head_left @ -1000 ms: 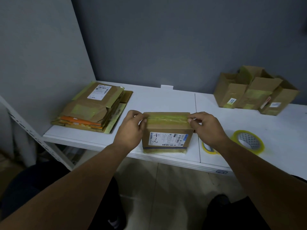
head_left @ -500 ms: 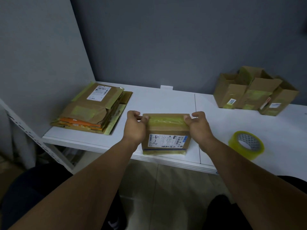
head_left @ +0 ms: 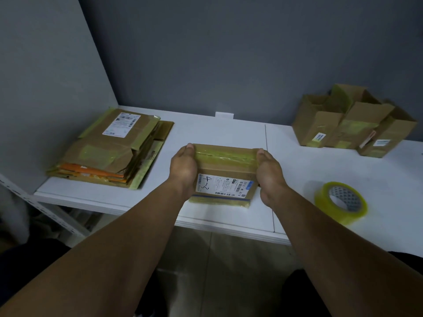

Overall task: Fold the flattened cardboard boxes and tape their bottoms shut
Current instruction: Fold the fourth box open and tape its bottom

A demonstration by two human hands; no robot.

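We've got the small brown cardboard box (head_left: 225, 177) at the front-centre of the white table (head_left: 229, 131), taped face up, white shipping label facing us. A strip of yellowish clear tape (head_left: 226, 154) runs 9-to-3 o'clock across the top seam. Our left hand (head_left: 183, 167) clamps the box's 9 o'clock end and our right hand (head_left: 270, 171) the 3 o'clock end, thumbs hooked over the top edge right where the strip turns down the sides. We reckon that's the point of the grip: squeezing from both ends rubs the tape tails onto the card & keeps the flaps butted. The roll of yellowish clear packing tape (head_left: 341, 202) lies approx 4 o'clock from the box, near the right hand, prob. parked for quick pickup. The stack of flattened cardboard boxes (head_left: 109, 149) waits at 10 o'clock and the group of already folded brown boxes (head_left: 352, 124) at 2 o'clock by the wall: raw stock one side, done the other, we'd guess. Hidden: the fingers of both hands go behind the box ends, so we can't tell how far they wrap. Palms cover the tape tails, and the box's underside isn't visible, so we can't say if it's open. Label print is too small to read bar a handwritten "4-3". The no. of flats can't be counted, & the folded boxes overlap: looks like three, not sure.
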